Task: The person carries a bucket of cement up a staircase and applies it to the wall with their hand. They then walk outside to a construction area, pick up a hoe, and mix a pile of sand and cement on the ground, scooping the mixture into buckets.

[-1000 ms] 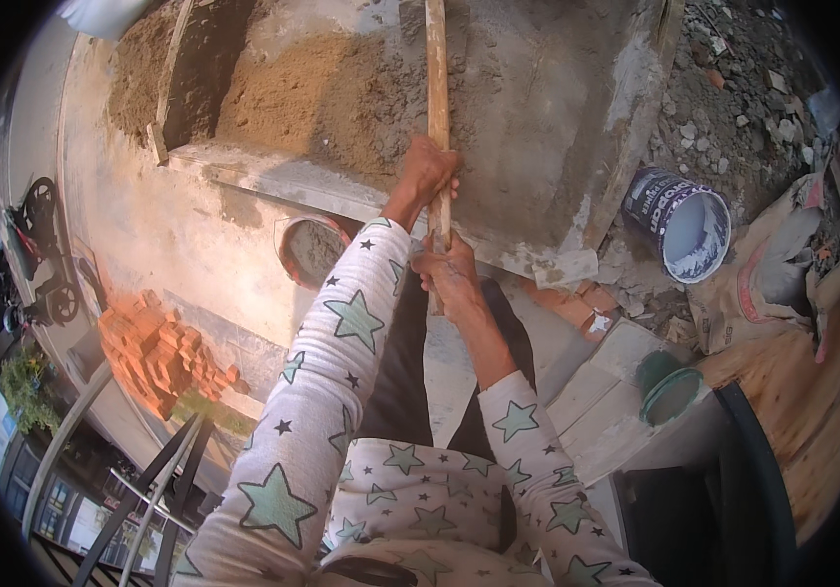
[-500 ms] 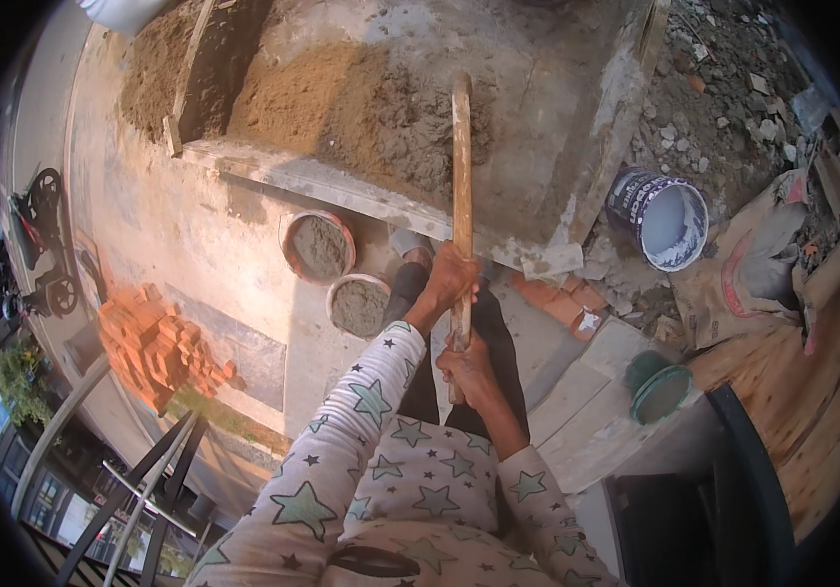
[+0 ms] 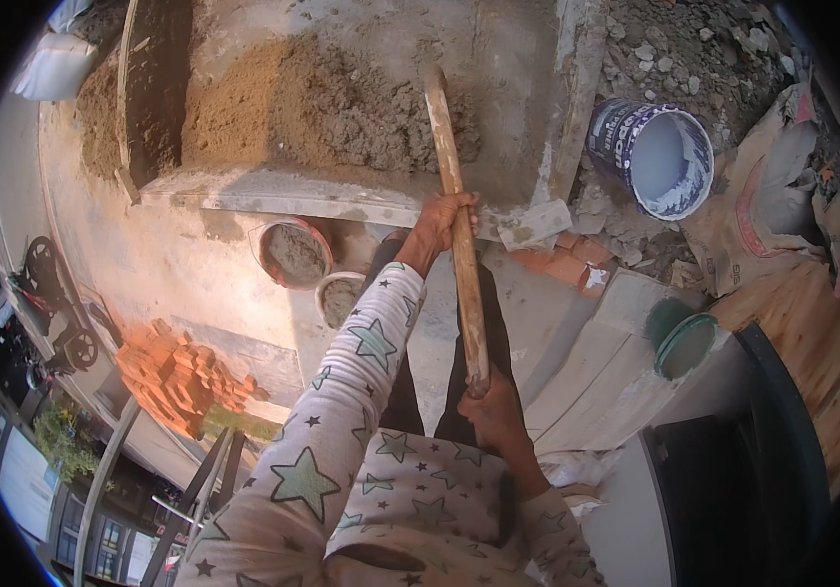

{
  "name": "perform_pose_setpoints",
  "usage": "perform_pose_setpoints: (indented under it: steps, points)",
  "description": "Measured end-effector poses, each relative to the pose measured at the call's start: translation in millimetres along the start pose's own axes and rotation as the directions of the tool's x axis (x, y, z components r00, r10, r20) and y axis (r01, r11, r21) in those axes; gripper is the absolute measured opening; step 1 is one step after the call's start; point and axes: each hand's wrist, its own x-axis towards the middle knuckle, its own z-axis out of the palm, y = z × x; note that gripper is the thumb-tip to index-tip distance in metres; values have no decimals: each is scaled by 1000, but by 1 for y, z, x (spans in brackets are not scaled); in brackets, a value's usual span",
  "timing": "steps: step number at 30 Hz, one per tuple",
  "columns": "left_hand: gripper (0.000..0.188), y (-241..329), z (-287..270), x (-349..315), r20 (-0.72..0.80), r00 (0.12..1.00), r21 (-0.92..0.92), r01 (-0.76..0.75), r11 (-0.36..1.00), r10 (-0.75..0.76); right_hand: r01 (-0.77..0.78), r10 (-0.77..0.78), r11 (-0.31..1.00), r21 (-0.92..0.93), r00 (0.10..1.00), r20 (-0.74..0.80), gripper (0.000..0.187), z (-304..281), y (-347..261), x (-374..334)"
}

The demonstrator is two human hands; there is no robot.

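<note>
My left hand (image 3: 439, 227) is closed around the middle of a long wooden handle (image 3: 466, 293). My right hand (image 3: 496, 416) grips its near end, close to my body. The handle slants away from me, and its far tip stands over a heap of wet grey mortar (image 3: 371, 117). Any tool head there cannot be made out against the mortar. Brownish sand (image 3: 234, 108) adjoins the mortar on the left, inside a low board-edged mixing bed (image 3: 322, 202). Two buckets filled with mortar, a reddish-rimmed one (image 3: 295, 254) and a pale-rimmed one (image 3: 340, 301), stand beside my legs.
At the right, a paint bucket (image 3: 650, 157) with whitish liquid leans near rubble (image 3: 674, 49) and a torn paper sack (image 3: 748, 225). A green bucket (image 3: 684, 342) is nearer me. Orange bricks (image 3: 180, 377) are piled at left, with a motorcycle (image 3: 48, 303) beyond.
My left hand has slid farther up the handle, while my right hand is now at its near end, so they are wider apart. The handle slants more, and the view has shifted.
</note>
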Motion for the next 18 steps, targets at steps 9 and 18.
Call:
perform_pose_setpoints:
  steps: [9, 18]
  points:
    - [11, 55, 19, 11, -158, 984, 174, -55, 983, 83, 124, -121, 989, 79, 992, -30, 37, -24, -71, -46]
    - [35, -43, 68, -38, -186, 979, -107, -108, 988, 87, 136, -174, 958, -251, 975, -135, 32, -116, 93, -47]
